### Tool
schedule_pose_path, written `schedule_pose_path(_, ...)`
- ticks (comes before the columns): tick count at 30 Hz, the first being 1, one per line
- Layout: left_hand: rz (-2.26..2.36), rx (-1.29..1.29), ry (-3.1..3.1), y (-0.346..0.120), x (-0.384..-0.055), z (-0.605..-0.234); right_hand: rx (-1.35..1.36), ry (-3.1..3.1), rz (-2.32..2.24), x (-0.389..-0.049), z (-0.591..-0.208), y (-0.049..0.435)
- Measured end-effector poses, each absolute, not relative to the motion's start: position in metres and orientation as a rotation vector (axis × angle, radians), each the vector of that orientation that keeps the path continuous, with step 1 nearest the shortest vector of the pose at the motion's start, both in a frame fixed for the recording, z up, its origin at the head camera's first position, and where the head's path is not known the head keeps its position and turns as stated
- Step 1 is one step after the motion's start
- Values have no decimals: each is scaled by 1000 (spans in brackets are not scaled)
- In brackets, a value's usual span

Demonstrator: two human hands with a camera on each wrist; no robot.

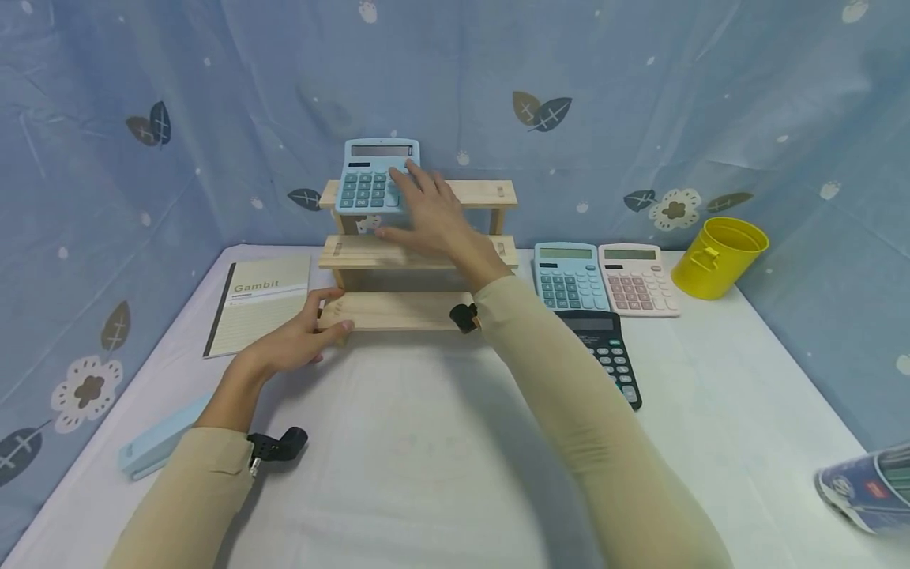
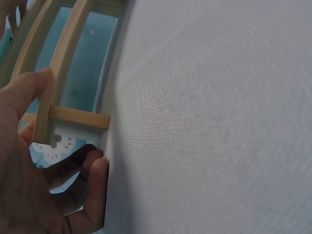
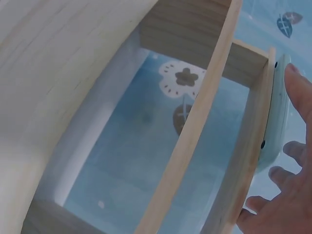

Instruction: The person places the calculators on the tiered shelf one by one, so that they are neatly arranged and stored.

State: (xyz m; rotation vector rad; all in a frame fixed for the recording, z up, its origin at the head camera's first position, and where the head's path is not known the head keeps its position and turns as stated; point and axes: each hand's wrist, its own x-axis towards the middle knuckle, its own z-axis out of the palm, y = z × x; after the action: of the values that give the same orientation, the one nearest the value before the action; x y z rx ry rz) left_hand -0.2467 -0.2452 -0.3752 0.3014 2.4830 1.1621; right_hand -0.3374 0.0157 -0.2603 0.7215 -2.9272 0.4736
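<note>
A three-tier wooden stand (image 1: pixel 405 311) stands at the back of the table. My left hand (image 1: pixel 291 340) grips the left end of its lowest board, the thumb lying on the board in the left wrist view, the other fingers curved beside the end. On the top tier a light blue calculator (image 1: pixel 364 190) leans back at the left side. My right hand (image 1: pixel 437 217) reaches over the middle tier to this calculator, its fingers spread and loosely extended at the right edge. In the right wrist view the thumb (image 3: pixel 298 90) lies against the calculator's side (image 3: pixel 278 112).
Right of the stand lie a second blue calculator (image 1: pixel 569 276), a pink calculator (image 1: pixel 638 280) and a black calculator (image 1: pixel 611 359), partly behind my right sleeve. A yellow bucket (image 1: pixel 718 257) and a pencil holder (image 1: pixel 860 490) stand farther right. A notebook (image 1: pixel 263 304) and a light blue stapler-like object (image 1: pixel 159 435) lie left.
</note>
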Motion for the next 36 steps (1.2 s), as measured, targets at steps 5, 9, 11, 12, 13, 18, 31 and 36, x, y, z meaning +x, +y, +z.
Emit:
schedule_pose_path(5, 1158, 300, 2488, -245, -247, -375, 768, -2874, 450, -330, -263, 32)
schedule_pose_path(9, 1144, 292, 2500, -244, -247, -375, 802, -2829, 424, -324, -265, 46)
schedule_pose_path(11, 1136, 292, 2507, -244, -247, -376, 803, -2817, 393, -319, -266, 53)
schedule_pose_path(12, 1134, 291, 2510, -244, -247, -376, 803, -2811, 369, -317, -266, 57)
schedule_pose_path(13, 1133, 290, 2513, -244, -247, -376, 793, -2812, 342, -315, -267, 61)
schedule_pose_path(18, 1132, 283, 2515, -245, -247, -376, 758, -2797, 223, -301, -272, 83)
schedule_pose_path(31, 1133, 276, 2505, -245, -246, -374, 748, -2773, 230, -267, -284, 139)
schedule_pose_path(36, 1129, 281, 2507, -243, -245, -375, 753, -2768, 220, -256, -289, 157)
